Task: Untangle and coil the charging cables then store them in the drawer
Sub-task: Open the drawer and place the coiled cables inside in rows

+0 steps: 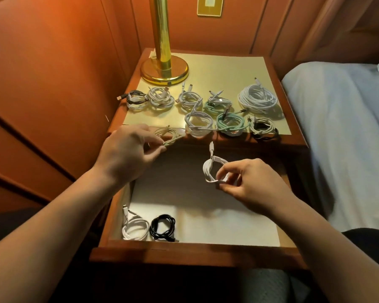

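Eight coils lie on the nightstand top (271,68): five in the back row (160,98), three in the front row (198,124). Two coils sit in the drawer (197,248), one white (135,229) and one black (163,227). Each of the two hands (127,154) holds one more coil (212,170), making twelve; one lamp (163,68) stands behind.

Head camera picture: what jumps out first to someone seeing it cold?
Most striking are the two hands over the open wooden drawer: the right hand pinches a small white coiled cable, while the left hand pinches a pale beige cable at the nightstand's front edge. Behind them, many coiled cables lie in rows on the nightstand top, beside a shiny brass lamp base.
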A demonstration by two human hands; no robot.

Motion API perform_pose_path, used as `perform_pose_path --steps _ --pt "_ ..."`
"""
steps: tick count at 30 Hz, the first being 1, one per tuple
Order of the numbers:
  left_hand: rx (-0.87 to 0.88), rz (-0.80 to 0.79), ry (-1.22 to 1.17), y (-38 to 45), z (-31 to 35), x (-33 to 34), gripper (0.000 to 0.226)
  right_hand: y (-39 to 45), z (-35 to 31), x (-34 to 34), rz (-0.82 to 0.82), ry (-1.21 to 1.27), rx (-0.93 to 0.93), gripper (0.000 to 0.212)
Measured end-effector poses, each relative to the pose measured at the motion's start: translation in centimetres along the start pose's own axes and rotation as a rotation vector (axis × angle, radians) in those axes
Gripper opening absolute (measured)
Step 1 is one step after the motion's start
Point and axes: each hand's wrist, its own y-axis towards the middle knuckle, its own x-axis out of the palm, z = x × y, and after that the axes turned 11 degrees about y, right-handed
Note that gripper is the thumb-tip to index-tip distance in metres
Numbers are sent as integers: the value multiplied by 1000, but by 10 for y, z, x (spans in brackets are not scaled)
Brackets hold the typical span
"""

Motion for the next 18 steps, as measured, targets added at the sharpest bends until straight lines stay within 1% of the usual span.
perform_pose_path --steps 2,5,8,11,14,16,18 --pt "86 24 -26 -13 13 -4 13 -2 2 -1 -25 -9 21 8" --pt "133 28 -74 -23 30 2 14 -1 2 -1 -67 -35 46 9" --pt "165 -43 -42 -25 42 20 17 5 5 3 -104 -98 77 10" --pt "190 -135 47 -27 51 45 7 12 12 7 -164 -210 134 10" --pt "186 -313 145 -25 55 73 13 20 19 16 -259 -337 184 7" --pt "209 -470 216 -25 57 91 17 24 21 27 -306 -401 172 6" --pt "237 -603 237 -27 61 103 17 27 21 40 -367 -445 143 8"
